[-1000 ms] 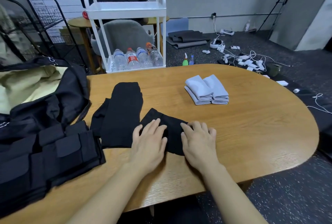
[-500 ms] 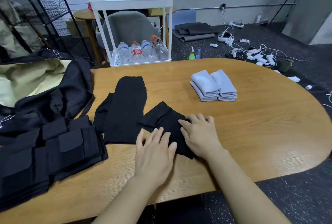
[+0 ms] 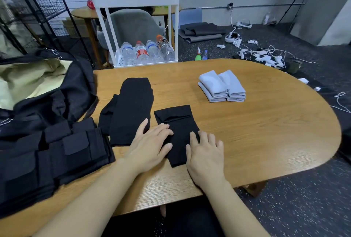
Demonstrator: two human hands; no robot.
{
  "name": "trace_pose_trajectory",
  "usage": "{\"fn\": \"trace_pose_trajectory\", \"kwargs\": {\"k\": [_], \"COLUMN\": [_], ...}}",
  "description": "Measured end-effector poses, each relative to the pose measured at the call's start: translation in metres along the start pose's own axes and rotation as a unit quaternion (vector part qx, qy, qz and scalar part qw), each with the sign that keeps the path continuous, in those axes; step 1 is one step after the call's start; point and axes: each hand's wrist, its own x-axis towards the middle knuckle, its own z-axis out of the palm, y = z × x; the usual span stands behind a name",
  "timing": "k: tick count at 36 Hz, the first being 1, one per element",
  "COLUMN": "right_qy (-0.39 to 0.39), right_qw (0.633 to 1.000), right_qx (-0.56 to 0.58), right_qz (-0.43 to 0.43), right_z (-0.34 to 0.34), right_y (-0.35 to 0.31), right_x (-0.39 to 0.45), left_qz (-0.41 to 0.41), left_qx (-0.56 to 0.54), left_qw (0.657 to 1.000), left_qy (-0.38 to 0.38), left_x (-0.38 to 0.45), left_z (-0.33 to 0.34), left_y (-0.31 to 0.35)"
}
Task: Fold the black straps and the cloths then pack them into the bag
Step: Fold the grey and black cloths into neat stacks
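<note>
Both hands lie flat with fingers spread, pinching nothing: the left hand [image 3: 150,145] and the right hand [image 3: 206,153] press the small black cloth [image 3: 178,128] onto the table [image 3: 266,132]. It looks folded but not yet packed. Just left of the left hand lies a longer black cloth [image 3: 131,109]; beyond the right hand, the grey cloths [image 3: 222,86] sit folded. Far left, the open bag [image 3: 38,92] holds none of these.

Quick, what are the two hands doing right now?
Left hand: open, flat on the black cloth.
Right hand: open, pressing its right edge.
</note>
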Motion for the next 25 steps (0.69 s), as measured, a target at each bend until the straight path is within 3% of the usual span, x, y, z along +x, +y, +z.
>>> {"fn": "trace_pose_trajectory", "kwargs": {"k": [3,7,11,15,19,22,25], "right_qy": [0.002,0.031,0.038,-0.036,-0.111,-0.123,-0.126], "right_qw": [1.0,0.993,0.978,0.962,0.96,0.961,0.96], "right_qx": [0.023,0.109,0.195,0.243,0.207,0.192,0.212], "right_qz": [0.001,-0.019,-0.067,-0.12,-0.153,-0.156,-0.135], "right_z": [-0.004,-0.013,-0.02,-0.026,-0.025,-0.026,-0.025], "right_y": [0.0,0.017,0.034,0.037,0.041,0.043,0.043], "right_x": [-0.001,0.001,0.003,0.0,-0.004,-0.004,-0.001], "left_qz": [-0.003,0.024,0.071,0.048,0.055,0.026,-0.062], "left_qx": [-0.005,-0.082,-0.076,-0.076,-0.046,-0.058,-0.12], "left_qw": [1.0,0.992,0.99,0.992,0.993,0.992,0.982], "left_qy": [0.014,0.096,0.09,0.086,0.091,0.107,0.131], "left_x": [-0.004,-0.018,-0.033,-0.037,-0.032,-0.031,-0.032], "left_z": [-0.002,-0.006,0.001,0.007,0.008,0.009,0.009], "left_y": [0.002,0.013,0.018,0.017,0.016,0.016,0.02]}}
